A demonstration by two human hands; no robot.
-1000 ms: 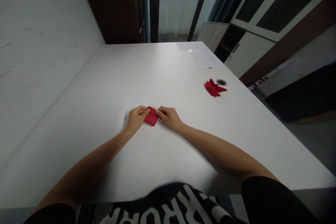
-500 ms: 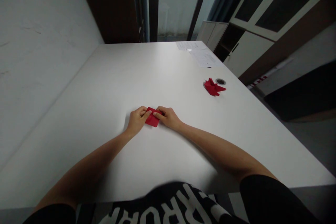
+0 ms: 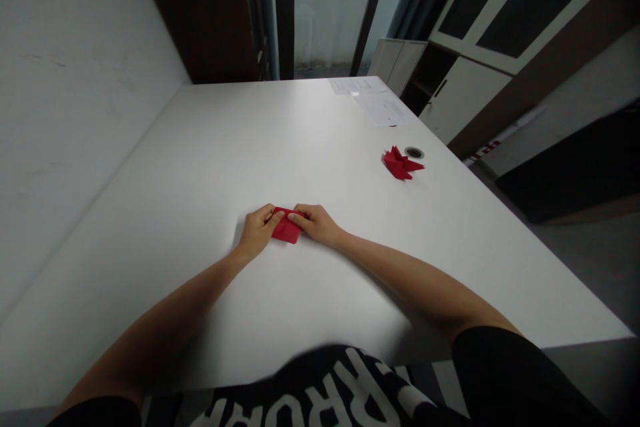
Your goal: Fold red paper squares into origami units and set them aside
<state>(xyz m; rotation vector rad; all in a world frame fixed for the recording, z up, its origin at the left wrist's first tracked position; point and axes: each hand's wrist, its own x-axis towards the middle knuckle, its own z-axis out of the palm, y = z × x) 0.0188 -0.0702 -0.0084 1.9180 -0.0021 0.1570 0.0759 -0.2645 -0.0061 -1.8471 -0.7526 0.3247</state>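
Observation:
Between my two hands is a small piece of folded red paper (image 3: 287,231), held just above or against the white table (image 3: 210,167); I cannot tell which. My left hand (image 3: 257,229) pinches its left side, thumb on top and fingers curled behind. On the right side, my right hand (image 3: 319,223) grips the paper the same way, its thumb tip close to the left thumb. The fingers behind the paper are partly hidden. Farther off to the right lies a pointed red folded-paper shape (image 3: 401,163), touched by neither hand.
Beside the red shape is a round cable hole (image 3: 414,153) near the table's right edge. Printed sheets (image 3: 385,109) lie at the far right corner. A wall (image 3: 90,80) runs along the left side, and a white cabinet (image 3: 465,97) stands beyond the right edge.
The red paper has turned slightly between my hands, its upper edge now lying more level. Both hands keep their pinch. The whole view has shifted a little.

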